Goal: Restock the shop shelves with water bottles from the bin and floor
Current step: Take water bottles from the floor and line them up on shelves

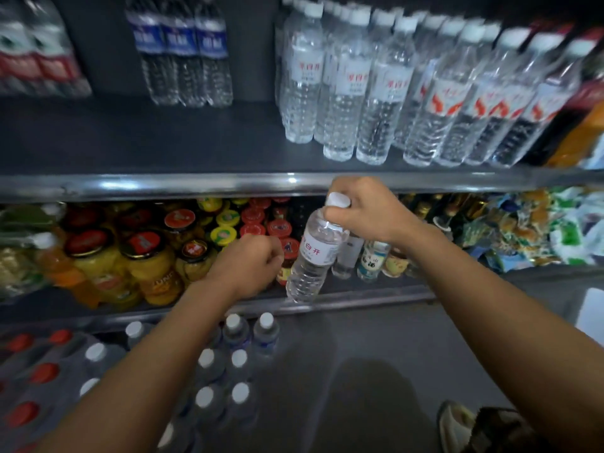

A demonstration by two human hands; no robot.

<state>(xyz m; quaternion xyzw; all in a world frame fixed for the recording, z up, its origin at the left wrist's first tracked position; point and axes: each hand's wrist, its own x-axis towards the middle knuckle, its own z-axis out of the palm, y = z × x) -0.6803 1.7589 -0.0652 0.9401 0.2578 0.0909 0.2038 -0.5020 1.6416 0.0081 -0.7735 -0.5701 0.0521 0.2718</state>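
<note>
Two bare forearms reach toward the shelves. The right hand (362, 212) grips a clear water bottle (313, 256) by its white-capped neck, so the bottle hangs tilted in front of the jar shelf (359, 297), just below the upper shelf (163, 186) edge. The left hand (250, 259) is curled into a fist, holding nothing. Three blue-labelled bottles (181, 50) stand at the upper shelf's back. About nine white-capped bottles (228, 364) stand on the floor below.

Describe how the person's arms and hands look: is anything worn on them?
Both forearms are bare as far as the picture shows; no sleeves are visible. The left hand and right hand wear no gloves, and no watch, bracelet or ring can be seen on either.
</note>
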